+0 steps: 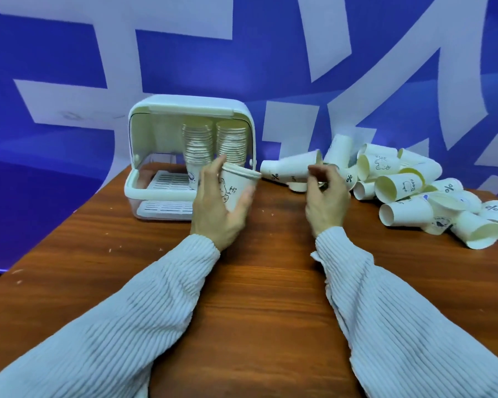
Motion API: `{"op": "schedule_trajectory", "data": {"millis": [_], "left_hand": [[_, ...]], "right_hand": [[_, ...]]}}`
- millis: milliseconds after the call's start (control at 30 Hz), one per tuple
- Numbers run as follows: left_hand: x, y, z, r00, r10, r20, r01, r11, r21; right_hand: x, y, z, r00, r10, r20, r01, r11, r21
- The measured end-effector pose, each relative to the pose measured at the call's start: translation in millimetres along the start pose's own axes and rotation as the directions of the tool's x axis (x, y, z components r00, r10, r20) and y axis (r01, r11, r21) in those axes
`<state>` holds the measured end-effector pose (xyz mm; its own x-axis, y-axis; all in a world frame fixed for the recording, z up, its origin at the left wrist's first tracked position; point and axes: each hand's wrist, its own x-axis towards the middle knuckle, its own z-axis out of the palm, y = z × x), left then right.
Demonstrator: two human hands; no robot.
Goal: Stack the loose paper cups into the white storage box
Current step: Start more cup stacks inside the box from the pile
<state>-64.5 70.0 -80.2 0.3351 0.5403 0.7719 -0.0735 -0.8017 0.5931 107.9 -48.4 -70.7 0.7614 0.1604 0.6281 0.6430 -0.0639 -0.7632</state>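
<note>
Blue-and-white wall behind, wooden table (256, 282) under my arms. My left hand (216, 208) wraps its fingers and thumb round a paper cup (237, 186), just in front of the open white storage box (161, 156), far left, with two tall stacks (216, 145) standing inside. My right hand (325, 196) hovers with fingers curled, holding nothing, beside the loose cups (408, 191) heaped at far right.

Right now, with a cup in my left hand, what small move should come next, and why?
Probably carry the cup in the left hand back to the nearer stack in the white storage box and nest it there: the lid is up, and the right hand is already at the loose cups.
</note>
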Motion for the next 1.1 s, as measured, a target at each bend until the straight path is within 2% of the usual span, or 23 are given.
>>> {"op": "schedule_trajectory", "data": {"millis": [67,100,200,300,400,467,533,633,800,867,967,1100], "left_hand": [[9.5,-4.1,-10.4,0.988,-0.074,-0.135,0.066,0.996,-0.066],[14.0,-7.1,-15.6,0.977,-0.097,-0.189,0.082,0.993,-0.086],[23.2,-15.4,-28.1,0.947,-0.14,-0.288,0.119,0.989,-0.091],[25.3,-21.4,-32.1,0.937,-0.162,-0.309,0.142,0.986,-0.086],[24.8,-24.2,-31.8,0.935,-0.189,-0.299,0.17,0.981,-0.089],[23.7,-24.9,-31.5,0.935,-0.198,-0.294,0.182,0.98,-0.081],[23.6,-25.3,-31.4,0.935,-0.204,-0.29,0.192,0.979,-0.069],[22.9,-26.6,-30.5,0.939,-0.208,-0.275,0.2,0.978,-0.057],[25.0,-24.6,-30.2,0.946,-0.206,-0.251,0.189,0.978,-0.091],[29.4,-20.2,-30.4,0.938,-0.212,-0.274,0.192,0.976,-0.1],[44.9,-15.3,-30.2,0.923,-0.232,-0.306,0.213,0.973,-0.093],[75.4,-15.2,-24.1,0.938,-0.149,-0.313,0.168,0.985,0.035]], "right_hand": [[1.4,-27.8,6.4,0.999,0.026,0.047,-0.035,0.981,0.19],[2.9,-41.0,10.6,0.997,-0.025,0.076,0.008,0.977,0.213],[7.3,-65.3,31.7,0.945,-0.25,0.21,0.232,0.967,0.107],[10.7,-77.6,56.7,0.864,-0.326,0.385,0.355,0.935,-0.006],[13.7,-81.7,75.4,0.769,-0.281,0.574,0.449,0.876,-0.173],[15.5,-81.3,83.5,0.73,-0.196,0.654,0.453,0.856,-0.249],[12.4,-81.0,88.3,0.697,-0.114,0.708,0.438,0.85,-0.294],[-4.7,-72.7,88.5,0.669,-0.131,0.732,0.49,0.818,-0.301],[-21.6,-55.2,79.8,0.709,-0.243,0.662,0.483,0.851,-0.206],[-33.3,-43.9,74.4,0.78,-0.309,0.544,0.449,0.882,-0.142],[-50.6,-25.0,65.5,0.884,-0.281,0.375,0.339,0.935,-0.1],[-50.5,-20.9,58.5,0.936,-0.15,0.318,0.177,0.982,-0.058]]}}
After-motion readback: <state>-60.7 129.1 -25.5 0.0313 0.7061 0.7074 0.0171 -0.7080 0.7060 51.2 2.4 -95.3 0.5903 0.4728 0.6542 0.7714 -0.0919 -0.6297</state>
